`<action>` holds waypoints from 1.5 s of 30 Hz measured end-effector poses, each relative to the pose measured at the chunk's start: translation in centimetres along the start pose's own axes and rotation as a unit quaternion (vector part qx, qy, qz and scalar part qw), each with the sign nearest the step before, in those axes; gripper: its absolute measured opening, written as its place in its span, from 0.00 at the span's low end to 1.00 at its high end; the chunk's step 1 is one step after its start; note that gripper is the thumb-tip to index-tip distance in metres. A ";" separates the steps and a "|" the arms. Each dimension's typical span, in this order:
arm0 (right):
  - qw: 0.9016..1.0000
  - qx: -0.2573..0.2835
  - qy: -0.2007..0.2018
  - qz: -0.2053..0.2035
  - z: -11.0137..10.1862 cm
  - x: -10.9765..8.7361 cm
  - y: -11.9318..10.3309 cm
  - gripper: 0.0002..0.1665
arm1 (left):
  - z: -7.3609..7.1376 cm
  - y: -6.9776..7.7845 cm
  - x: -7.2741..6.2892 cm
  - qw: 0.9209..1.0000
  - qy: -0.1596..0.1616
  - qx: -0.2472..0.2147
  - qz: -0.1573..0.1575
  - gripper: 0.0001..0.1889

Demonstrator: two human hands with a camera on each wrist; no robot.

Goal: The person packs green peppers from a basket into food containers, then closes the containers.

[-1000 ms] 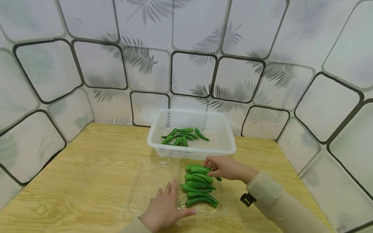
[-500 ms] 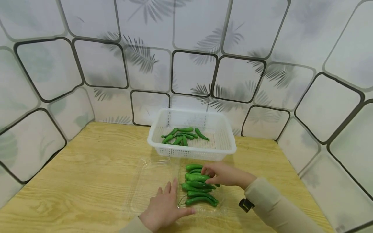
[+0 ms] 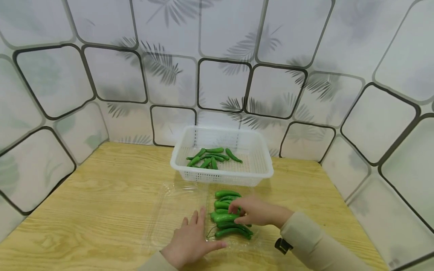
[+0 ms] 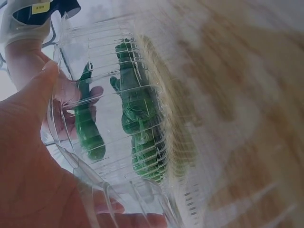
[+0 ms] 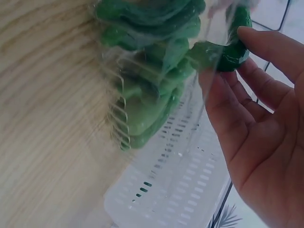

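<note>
Over the clear plastic clamshell box (image 3: 174, 214), my right hand (image 3: 259, 211) pinches a green chili pepper (image 4: 89, 135) between thumb and fingers. The left wrist view has this pepper raised above the other chili peppers (image 4: 137, 104), which lie side by side in the box's right half. Closer to me, my left hand (image 3: 190, 241) rests on the box near its fold, fingers extended and thumb spread along the front edge. From the right wrist, the held pepper shows glossy and bent, with my thumb (image 5: 266, 42) against it.
Behind the box stands a white perforated plastic basket (image 3: 252, 173) with several green chili peppers (image 3: 215, 155) inside. The wooden table (image 3: 101, 203) meets a patterned wall covering (image 3: 223, 86) at the back and sides.
My right hand has moved toward me along the row with a pepper in its fingers, from the far end to the nearer peppers. My left hand has stayed in place.
</note>
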State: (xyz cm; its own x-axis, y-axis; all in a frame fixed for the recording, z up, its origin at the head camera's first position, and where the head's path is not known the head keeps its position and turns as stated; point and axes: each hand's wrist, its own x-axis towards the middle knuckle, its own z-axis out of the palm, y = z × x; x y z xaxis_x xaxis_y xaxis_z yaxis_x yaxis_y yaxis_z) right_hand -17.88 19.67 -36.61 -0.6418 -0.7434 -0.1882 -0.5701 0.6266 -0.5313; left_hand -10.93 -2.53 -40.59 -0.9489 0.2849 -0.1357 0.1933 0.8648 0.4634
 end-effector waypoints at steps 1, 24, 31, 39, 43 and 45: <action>1.000 -0.001 -0.004 -0.001 0.2 0.0 -0.1 0.11 | 0.0 0.0 0.0 1.000 0.001 0.000 0.000 0.63; 0.997 0.004 -0.070 0.015 1.7 0.1 -0.7 0.05 | -0.1 -0.1 0.2 1.000 -0.013 -0.002 -0.005 0.63; 0.996 -0.008 -0.087 0.012 2.1 0.0 -0.9 0.04 | -0.1 -0.1 0.2 1.000 -0.013 0.002 -0.003 0.64; 0.996 -0.038 -0.079 0.022 2.7 0.3 -0.8 0.04 | 0.0 -0.2 0.3 1.000 -0.022 -0.011 -0.007 0.63; 0.995 -0.070 -0.064 0.025 3.0 0.4 -0.6 0.05 | 0.0 -0.2 0.3 1.000 -0.022 -0.012 -0.004 0.63; 0.995 -0.079 -0.059 0.028 3.2 0.4 -0.6 0.06 | -0.1 -0.2 0.3 1.000 -0.024 -0.012 -0.003 0.63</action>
State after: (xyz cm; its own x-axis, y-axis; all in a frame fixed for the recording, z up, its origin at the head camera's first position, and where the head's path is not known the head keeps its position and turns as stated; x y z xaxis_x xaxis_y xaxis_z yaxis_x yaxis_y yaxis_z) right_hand -16.14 18.28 -38.95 -0.6159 -0.7225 -0.3141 -0.6142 0.6900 -0.3830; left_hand -11.24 -2.68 -40.69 -0.9371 0.2990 -0.1800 0.1804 0.8565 0.4836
